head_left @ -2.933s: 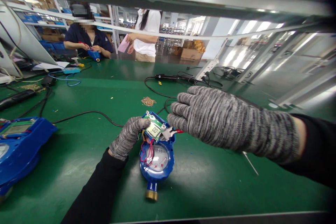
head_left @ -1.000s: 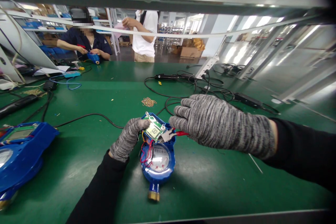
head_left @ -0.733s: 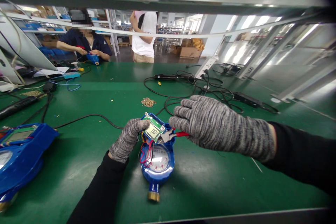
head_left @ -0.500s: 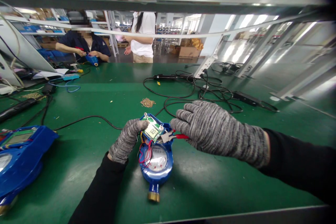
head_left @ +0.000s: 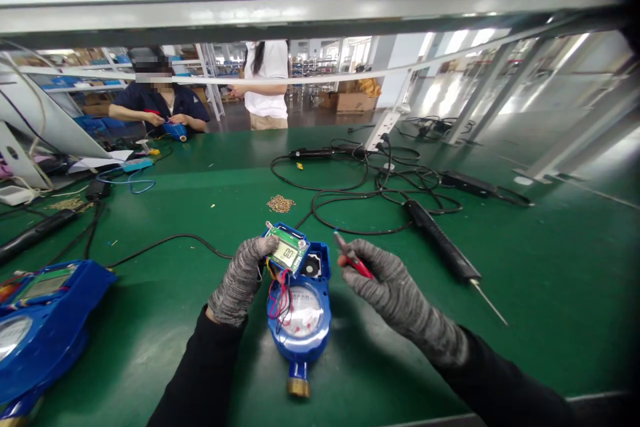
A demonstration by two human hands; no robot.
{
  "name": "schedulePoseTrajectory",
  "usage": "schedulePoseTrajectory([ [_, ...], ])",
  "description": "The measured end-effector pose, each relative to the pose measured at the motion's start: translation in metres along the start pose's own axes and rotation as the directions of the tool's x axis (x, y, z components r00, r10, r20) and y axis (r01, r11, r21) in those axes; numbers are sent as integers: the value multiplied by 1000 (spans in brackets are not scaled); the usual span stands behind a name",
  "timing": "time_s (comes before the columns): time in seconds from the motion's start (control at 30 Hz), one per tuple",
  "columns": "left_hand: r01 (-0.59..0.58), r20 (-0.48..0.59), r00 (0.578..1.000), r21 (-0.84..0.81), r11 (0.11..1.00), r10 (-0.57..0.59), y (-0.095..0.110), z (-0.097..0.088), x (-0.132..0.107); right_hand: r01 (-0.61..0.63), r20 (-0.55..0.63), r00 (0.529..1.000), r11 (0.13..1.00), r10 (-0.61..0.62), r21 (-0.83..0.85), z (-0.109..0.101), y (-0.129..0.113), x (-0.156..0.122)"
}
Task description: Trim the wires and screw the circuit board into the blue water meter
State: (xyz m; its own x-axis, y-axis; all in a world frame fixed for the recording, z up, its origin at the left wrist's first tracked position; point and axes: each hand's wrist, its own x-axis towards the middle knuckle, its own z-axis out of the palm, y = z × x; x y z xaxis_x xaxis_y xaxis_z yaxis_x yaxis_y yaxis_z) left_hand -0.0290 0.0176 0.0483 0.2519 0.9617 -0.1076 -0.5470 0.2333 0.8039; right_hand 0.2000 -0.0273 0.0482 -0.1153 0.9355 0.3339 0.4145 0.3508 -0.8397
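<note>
A blue water meter with a brass fitting lies on the green bench in front of me. My left hand, in a grey knit glove, is closed on the small green circuit board with a display, held tilted above the meter's open top, red wires hanging below it. My right hand, also gloved, is closed on red-handled cutters, held just right of the meter and apart from it.
A black electric screwdriver lies to the right among black cables. A pile of small brass screws lies behind the meter. Another blue meter lies at the left. Two people are at the far side; a metal shelf beam runs overhead.
My right hand has drawn the cutters back from the board, to the right and down. The view has tilted, showing the screwdriver. My left hand keeps its hold on the board.
</note>
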Motion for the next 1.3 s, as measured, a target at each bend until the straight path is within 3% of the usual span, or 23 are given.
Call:
schedulePoseTrajectory([
  [0.07, 15, -23, 1000, -49, 999, -16, 0, 4, -3, -139, -87, 981, 936, 176, 323, -1, 14, -7],
  [0.1, 23, -39, 999, -70, 997, -26, 1, 5, -4, -200, -96, 954, 843, 283, 499, -3, 21, -9],
  [0.17, 36, -67, 997, -90, 995, -42, 1, 7, -5, -258, -51, 875, 553, 481, 792, -9, 35, -14],
  [0.23, 39, -83, 995, -87, 995, -46, 2, 7, -4, -246, 7, 802, 320, 597, 915, -12, 47, -20],
  [0.3, 43, -83, 995, -70, 997, -49, 1, 7, -2, -258, 36, 775, 265, 631, 929, -12, 54, -29],
  [0.4, 56, -76, 995, -38, 998, -59, 1, 4, 1, -333, 95, 810, 320, 579, 887, -8, 51, -39],
  [0.47, 57, -76, 995, -16, 998, -58, 1, 3, 2, -324, 73, 835, 380, 546, 866, -9, 43, -36],
  [0.6, 39, -86, 996, -11, 999, -40, 1, 5, 2, -132, -213, 865, 615, 455, 777, -25, 36, -16],
  [0.67, 25, -93, 995, -26, 999, -27, 1, 7, 1, -191, -121, 909, 659, 398, 727, -31, 42, -13],
  [0.7, 21, -95, 995, -32, 999, -24, 1, 7, 0, -269, -10, 924, 668, 383, 694, -32, 45, -15],
  [0.8, 31, -95, 995, -32, 999, -34, 1, 9, -1, -443, 225, 894, 685, 389, 578, -27, 47, -31],
  [0.9, 50, -92, 994, -23, 998, -52, 1, 9, -2, -497, 298, 867, 736, 399, 460, -21, 33, -42],
  [0.97, 55, -88, 994, -30, 998, -58, 1, 10, -3, -391, 215, 915, 878, 340, 276, -20, 16, -39],
  [1.03, 43, -75, 996, -36, 998, -45, 1, 10, -5, -175, 75, 981, 984, 178, -42, -20, -3, -31],
  [1.13, -66, -57, 996, 21, 998, 67, -2, 12, -4, 35, -46, 997, 920, -57, -391, -14, -26, -23],
  [1.23, -223, -54, 970, 196, 955, 238, -7, 16, -3, 29, -112, 989, 863, -99, -505, -4, -37, -25],
  [1.3, -270, -55, 954, 279, 922, 296, -10, 20, -5, -5, -161, 982, 847, -95, -531, 3, -38, -29],
])
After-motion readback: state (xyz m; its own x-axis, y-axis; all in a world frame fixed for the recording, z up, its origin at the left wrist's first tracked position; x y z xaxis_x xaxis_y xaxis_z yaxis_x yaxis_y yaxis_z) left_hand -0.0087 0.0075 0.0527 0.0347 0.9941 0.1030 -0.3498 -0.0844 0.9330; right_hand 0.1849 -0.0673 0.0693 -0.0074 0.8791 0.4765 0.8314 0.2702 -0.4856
